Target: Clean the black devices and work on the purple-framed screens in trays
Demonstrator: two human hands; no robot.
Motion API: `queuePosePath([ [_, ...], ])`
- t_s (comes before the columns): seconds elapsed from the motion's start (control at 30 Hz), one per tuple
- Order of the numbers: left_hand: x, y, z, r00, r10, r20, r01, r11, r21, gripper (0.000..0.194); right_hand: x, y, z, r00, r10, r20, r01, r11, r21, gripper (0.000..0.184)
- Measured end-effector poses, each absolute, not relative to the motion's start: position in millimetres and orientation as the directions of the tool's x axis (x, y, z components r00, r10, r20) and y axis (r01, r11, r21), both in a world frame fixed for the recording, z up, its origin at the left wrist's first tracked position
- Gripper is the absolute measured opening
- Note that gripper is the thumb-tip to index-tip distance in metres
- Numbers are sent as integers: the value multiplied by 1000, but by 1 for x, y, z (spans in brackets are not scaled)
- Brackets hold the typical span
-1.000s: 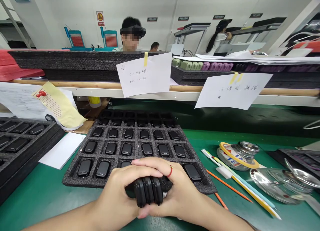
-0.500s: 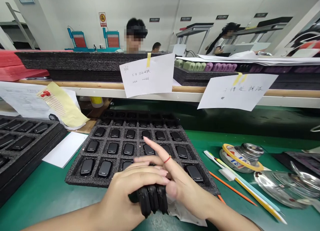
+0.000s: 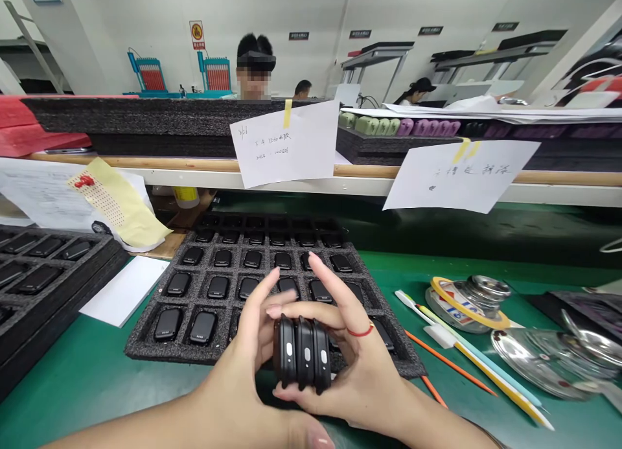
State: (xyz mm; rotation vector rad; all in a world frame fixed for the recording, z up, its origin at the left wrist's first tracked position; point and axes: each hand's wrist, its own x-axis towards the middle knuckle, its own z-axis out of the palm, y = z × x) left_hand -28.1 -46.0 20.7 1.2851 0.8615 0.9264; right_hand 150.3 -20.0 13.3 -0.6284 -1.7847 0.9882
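Three black smartwatch bodies (image 3: 305,355) stand side by side in a small stack, their silvery side buttons facing me. My right hand (image 3: 357,371) grips the stack between the thumb below and the fingers above, with the index finger stretched out. To the left of the stack, my left hand (image 3: 243,365) is open, its thumb low and apart from the fingers; some of its fingers are hidden behind the watches or blurred. Just beyond both hands lies a black foam tray (image 3: 140,332) with similar watch bodies in its compartments. My hands cover part of its front row.
Another foam tray (image 3: 109,258) of watches sits at the left, beside a white card (image 3: 124,290). On the right lie brushes (image 3: 486,365), an orange stick (image 3: 451,361), a tape roll (image 3: 440,287) and glass-and-metal dispensers (image 3: 534,365). A shelf (image 3: 194,177) runs across, with a person (image 3: 255,67) beyond.
The watch stack has turned so the side buttons face me. My left hand has come off the top of it and opened to the left, while my right hand has closed around it.
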Motion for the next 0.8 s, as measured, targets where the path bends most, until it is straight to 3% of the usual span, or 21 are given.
queuePosePath([
  [0.1, -25, -44, 28, 473, 869, -145, -187, 260, 948, 101, 153, -18, 14, -415, 723, 552, 12, 611, -791, 102],
  [0.17, -23, -43, 32, 487, 860, -152, -183, 271, 945, 72, 153, -17, 15, -416, 690, 592, 22, 658, -752, 98],
  [0.23, -22, -42, 33, 491, 861, -136, -194, 260, 946, 58, 153, -16, 16, -424, 673, 607, 27, 679, -734, 93],
  [0.5, -21, -40, 21, 456, 873, -172, -276, 323, 905, 64, 155, -16, 15, -453, 739, 498, -2, 558, -830, 113],
  [0.8, -25, -40, 32, 490, 848, -200, -176, 321, 931, 59, 151, -16, 16, -522, 671, 527, 96, 660, -745, 115],
])
